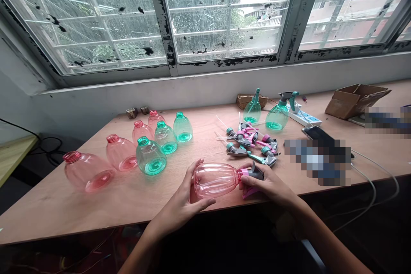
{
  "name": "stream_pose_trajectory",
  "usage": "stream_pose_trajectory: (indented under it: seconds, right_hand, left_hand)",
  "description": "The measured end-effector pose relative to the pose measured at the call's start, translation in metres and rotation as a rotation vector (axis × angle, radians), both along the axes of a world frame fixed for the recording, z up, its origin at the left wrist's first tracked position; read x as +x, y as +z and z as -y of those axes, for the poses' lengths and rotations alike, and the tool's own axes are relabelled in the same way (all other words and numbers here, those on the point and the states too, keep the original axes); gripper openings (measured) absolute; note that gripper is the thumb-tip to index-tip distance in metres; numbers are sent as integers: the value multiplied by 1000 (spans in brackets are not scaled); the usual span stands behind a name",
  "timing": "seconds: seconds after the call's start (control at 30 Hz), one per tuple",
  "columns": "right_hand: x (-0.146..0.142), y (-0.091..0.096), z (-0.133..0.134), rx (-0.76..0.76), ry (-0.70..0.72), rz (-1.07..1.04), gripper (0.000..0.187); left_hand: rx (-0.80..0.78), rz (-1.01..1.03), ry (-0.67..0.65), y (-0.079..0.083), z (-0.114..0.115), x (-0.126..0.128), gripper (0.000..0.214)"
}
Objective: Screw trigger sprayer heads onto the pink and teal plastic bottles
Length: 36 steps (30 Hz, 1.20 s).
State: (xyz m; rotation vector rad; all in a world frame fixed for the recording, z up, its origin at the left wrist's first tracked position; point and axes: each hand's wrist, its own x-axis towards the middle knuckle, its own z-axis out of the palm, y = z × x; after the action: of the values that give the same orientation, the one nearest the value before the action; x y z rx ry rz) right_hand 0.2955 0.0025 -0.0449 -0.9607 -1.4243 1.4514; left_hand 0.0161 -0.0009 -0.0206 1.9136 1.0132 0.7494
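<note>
A clear pink spray bottle [215, 180] lies on its side in the air near the table's front edge, its neck toward the right. My left hand [188, 197] holds it round the base, thumb below and fingers behind. My right hand [265, 182] grips the grey and pink spray head [255, 172] at the bottle's neck; the trigger is partly hidden by the fingers. Behind the hands lies a heap of loose spray heads [248, 141] in grey, pink and green, with thin tubes sticking out.
On the left stand several open pink bottles [120, 152] and green bottles [151, 158]. Two green bottles with spray heads [276, 115] stand at the back, by a white power strip [305, 116]. A phone [324, 141], cables and an open cardboard box [353, 100] are at the right.
</note>
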Motion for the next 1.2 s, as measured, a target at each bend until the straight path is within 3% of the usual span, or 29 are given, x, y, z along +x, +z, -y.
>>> stream_pose_trajectory:
  seconds: [1.2]
  right_hand:
    - [1,-1,2,-15,-1,-35,33]
  left_hand:
    - [-17,15,22,0,1,1,86]
